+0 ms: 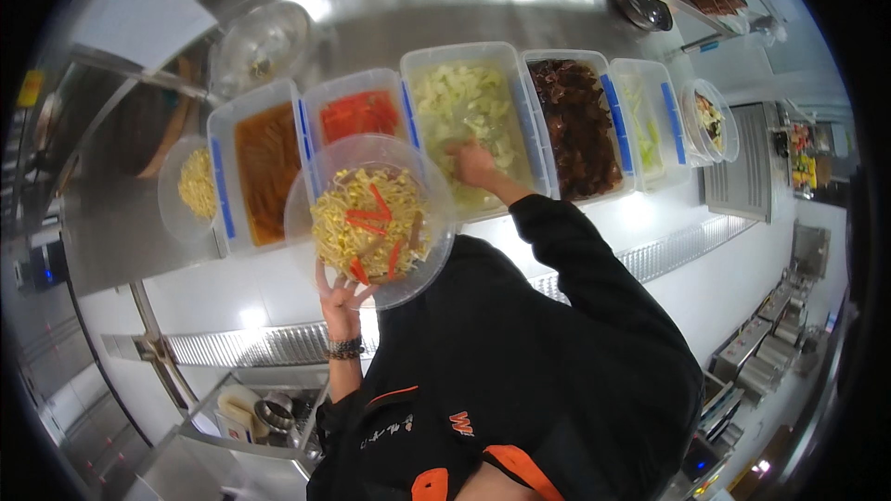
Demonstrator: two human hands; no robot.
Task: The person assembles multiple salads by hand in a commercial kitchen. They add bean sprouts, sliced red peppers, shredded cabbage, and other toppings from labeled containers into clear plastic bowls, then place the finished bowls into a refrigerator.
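My left hand (342, 299) supports a clear round plastic bowl (439, 223) from below at its near edge. Bean sprouts (348, 223) fill the bowl, with several red pepper strips (371, 215) and a few brownish strips on top. My right hand (475, 165) reaches into a clear tub (415, 56) of pale green cut vegetable pieces (464, 93) in liquid. Its fingertips are down among the pieces, so their grip is hidden. The bowl overlaps the near end of the neighbouring tub of red pepper strips (357, 114).
Left stand a tub of brown strips (264, 162) and a bowl of sprouts (197, 184). Rightward are tubs of dark wood-ear fungus (577, 130) and light green strips (647, 130), then a bowl of mixed vegetables (710, 121). Behind is an upper-left clear bowl (264, 42).
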